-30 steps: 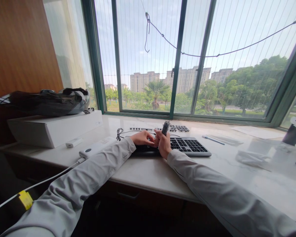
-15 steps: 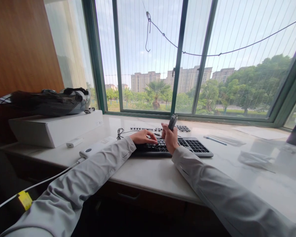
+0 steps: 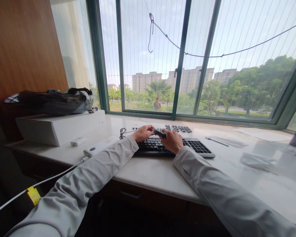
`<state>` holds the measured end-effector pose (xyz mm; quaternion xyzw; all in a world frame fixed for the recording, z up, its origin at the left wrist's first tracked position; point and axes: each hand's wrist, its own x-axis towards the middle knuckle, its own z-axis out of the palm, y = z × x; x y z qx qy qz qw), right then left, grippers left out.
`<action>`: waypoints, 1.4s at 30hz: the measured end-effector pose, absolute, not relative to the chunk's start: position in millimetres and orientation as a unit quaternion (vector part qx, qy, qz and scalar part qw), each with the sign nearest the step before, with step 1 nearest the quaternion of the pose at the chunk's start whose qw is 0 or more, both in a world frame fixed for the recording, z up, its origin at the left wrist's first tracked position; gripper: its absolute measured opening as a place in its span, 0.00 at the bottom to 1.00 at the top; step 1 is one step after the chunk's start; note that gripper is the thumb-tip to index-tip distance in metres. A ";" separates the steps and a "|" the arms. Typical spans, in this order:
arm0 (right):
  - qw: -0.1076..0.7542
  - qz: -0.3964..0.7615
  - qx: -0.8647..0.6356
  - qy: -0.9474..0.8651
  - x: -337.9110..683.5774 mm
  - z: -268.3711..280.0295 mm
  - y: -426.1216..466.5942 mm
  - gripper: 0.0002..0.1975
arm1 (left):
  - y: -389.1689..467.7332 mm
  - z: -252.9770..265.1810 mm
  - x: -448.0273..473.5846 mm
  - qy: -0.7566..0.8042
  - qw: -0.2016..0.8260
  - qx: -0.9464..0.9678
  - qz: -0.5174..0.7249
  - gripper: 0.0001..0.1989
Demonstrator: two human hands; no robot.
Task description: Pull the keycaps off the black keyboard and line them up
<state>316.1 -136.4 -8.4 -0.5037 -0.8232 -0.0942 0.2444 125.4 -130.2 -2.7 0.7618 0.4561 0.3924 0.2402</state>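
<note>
A dark keyboard with a grey edge lies on the white tabletop, both hands over it. My right hand is closed around a short dark brush-like tool, tipped flat with its end to the left; its exact kind is unclear. Close to that end, my left hand has its fingers curled together; whether they pinch the tool's tip or something small cannot be made out. Behind the keyboard, several loose dark keycaps are laid out in rows. A coiled black cable rests left of them.
At left, a white box carries a dark plastic-wrapped bundle. A white power strip and a small white device lie before it. A pen and a clear plastic bag are at right. Windows stand behind.
My right hand has turned the tool from upright to nearly flat, pointing left. My left hand has risen off the keys towards the tool's end. The view has shifted slightly.
</note>
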 end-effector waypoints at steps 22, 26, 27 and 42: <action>0.262 -0.094 -0.487 -0.828 317.3 -11.3 -134.6 0.16 | -131.4 0.6 124.1 0.443 0.241 0.753 0.424 0.16; 0.257 -0.089 -0.472 -0.839 318.8 -10.9 -135.0 0.17 | -133.4 1.8 124.6 0.441 0.242 0.754 0.421 0.18; 0.256 -0.088 -0.471 -0.840 319.3 -10.7 -135.1 0.18 | -133.5 1.8 124.5 0.439 0.242 0.757 0.419 0.17; 0.271 -0.089 -0.462 -0.840 322.1 -10.0 -133.9 0.17 | -132.9 0.8 122.2 0.460 0.221 0.764 0.394 0.18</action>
